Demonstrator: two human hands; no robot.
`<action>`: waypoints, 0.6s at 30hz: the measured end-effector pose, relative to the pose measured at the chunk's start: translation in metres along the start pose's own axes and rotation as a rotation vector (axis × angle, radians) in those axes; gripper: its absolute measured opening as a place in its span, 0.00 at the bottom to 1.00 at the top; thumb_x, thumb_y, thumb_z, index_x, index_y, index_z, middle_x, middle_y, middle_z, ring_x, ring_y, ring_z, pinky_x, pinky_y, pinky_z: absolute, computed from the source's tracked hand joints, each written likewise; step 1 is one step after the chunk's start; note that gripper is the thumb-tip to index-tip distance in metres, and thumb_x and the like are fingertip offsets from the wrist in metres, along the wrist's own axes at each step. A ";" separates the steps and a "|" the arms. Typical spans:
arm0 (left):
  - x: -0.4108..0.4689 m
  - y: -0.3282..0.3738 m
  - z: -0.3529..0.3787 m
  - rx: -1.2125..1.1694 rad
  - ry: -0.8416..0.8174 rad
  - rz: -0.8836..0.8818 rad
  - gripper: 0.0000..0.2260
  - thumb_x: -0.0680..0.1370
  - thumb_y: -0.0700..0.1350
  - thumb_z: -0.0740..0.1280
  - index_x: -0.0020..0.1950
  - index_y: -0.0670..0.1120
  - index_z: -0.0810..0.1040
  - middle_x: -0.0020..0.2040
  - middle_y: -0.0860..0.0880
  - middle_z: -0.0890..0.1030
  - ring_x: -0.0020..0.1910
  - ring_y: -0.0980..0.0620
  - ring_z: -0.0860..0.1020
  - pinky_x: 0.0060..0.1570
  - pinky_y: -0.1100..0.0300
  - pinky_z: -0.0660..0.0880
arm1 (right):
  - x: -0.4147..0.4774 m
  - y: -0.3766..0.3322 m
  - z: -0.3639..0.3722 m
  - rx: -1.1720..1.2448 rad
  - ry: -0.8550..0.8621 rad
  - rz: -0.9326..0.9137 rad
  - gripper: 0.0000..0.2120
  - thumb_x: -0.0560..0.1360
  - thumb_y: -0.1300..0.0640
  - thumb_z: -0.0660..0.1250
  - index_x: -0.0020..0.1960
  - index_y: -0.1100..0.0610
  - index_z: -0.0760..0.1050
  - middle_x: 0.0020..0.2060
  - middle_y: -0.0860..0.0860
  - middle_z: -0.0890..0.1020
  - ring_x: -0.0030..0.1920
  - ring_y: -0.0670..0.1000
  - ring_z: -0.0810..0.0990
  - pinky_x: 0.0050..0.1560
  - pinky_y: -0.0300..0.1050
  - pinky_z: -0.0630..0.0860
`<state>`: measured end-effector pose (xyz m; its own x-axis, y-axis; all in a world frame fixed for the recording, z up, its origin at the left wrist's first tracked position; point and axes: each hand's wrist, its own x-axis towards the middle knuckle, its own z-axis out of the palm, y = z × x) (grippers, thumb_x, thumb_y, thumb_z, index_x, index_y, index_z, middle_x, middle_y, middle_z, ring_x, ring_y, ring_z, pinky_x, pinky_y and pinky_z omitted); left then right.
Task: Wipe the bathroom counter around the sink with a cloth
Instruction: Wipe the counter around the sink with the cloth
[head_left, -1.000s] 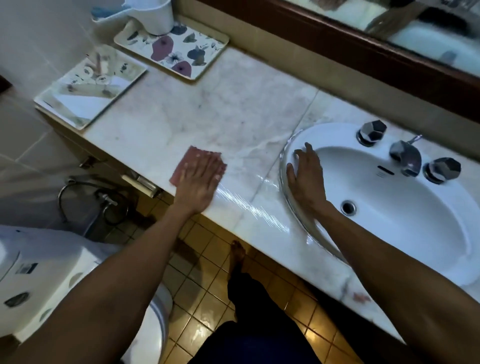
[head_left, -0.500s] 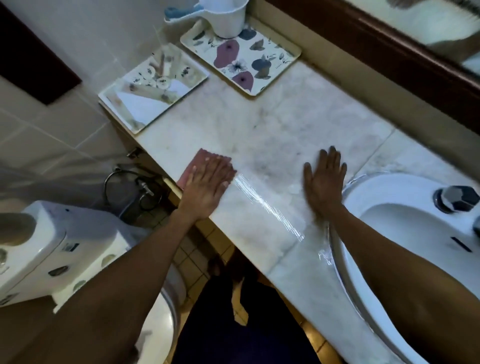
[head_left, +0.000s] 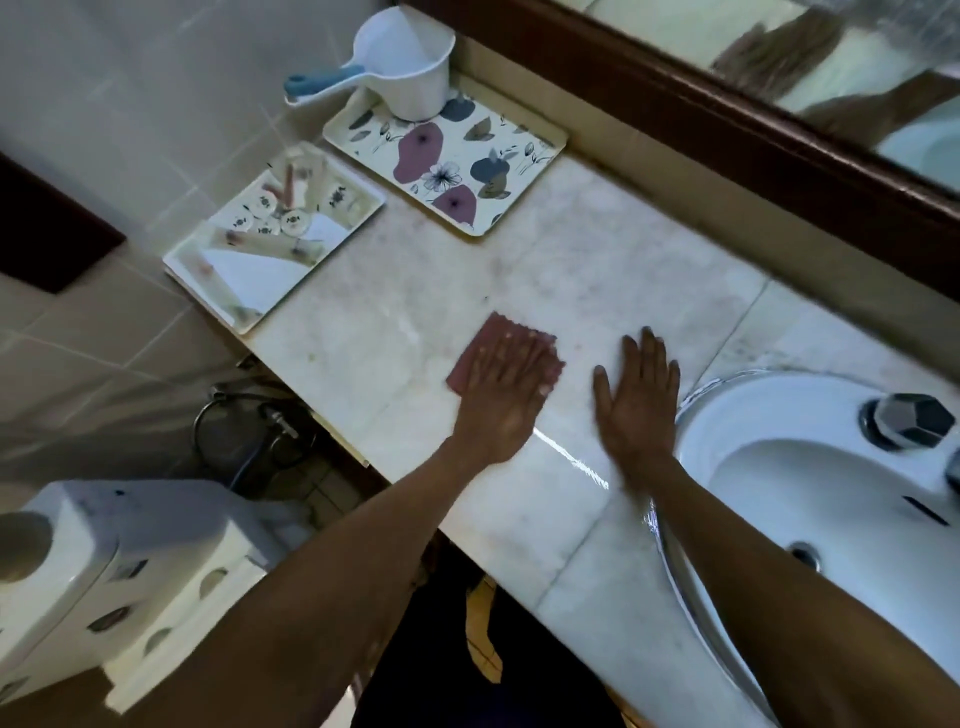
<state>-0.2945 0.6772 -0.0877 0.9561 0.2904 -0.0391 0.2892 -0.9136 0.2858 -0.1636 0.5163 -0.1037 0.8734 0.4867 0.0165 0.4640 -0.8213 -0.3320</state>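
At far left a toilet tank sits below the marble surface. On the surface's left end lies a small tray holding what look like sachets, round packets and white paper; too blurred to name. Behind it a flowered tray carries only a white dipper, whose inside I cannot see.

The pink cloth lies on the surface's middle, pinned flat under the left hand, fingers spread apart and pressing, not gripping. A second ago it worked near the front edge; now it sits further back, toward the trays, so the wipe seems to be advancing over the dry, smudged marble. A wet streak marks ground probably already covered.

Just beside it the right hand rests flat and open, holding nothing; it has moved off the sink rim onto the surface, likely as a brace. The basin looks empty, its drain open. The back strip and the ground around the trays probably remain
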 end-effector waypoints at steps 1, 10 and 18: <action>-0.014 -0.007 -0.002 0.039 -0.031 0.078 0.22 0.86 0.53 0.51 0.82 0.54 0.60 0.83 0.52 0.57 0.82 0.47 0.52 0.79 0.45 0.48 | 0.000 0.000 0.000 -0.002 0.005 0.003 0.28 0.82 0.44 0.54 0.77 0.58 0.59 0.80 0.56 0.57 0.80 0.55 0.53 0.79 0.57 0.49; 0.013 -0.090 -0.029 0.094 -0.066 -0.218 0.23 0.85 0.55 0.46 0.81 0.56 0.61 0.82 0.50 0.60 0.81 0.41 0.57 0.74 0.35 0.57 | 0.000 -0.003 0.000 -0.010 0.017 0.014 0.28 0.82 0.44 0.54 0.77 0.59 0.61 0.79 0.56 0.58 0.80 0.56 0.54 0.79 0.57 0.50; -0.022 -0.099 -0.027 0.034 -0.021 -0.190 0.23 0.86 0.55 0.47 0.82 0.56 0.58 0.83 0.53 0.56 0.83 0.47 0.51 0.78 0.42 0.51 | 0.026 -0.067 0.011 -0.053 -0.101 -0.213 0.26 0.83 0.48 0.50 0.77 0.59 0.60 0.79 0.59 0.56 0.79 0.58 0.54 0.78 0.61 0.51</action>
<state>-0.3459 0.7687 -0.0891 0.8847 0.4533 -0.1090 0.4660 -0.8519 0.2392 -0.1739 0.5875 -0.0917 0.7372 0.6755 -0.0144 0.6453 -0.7102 -0.2813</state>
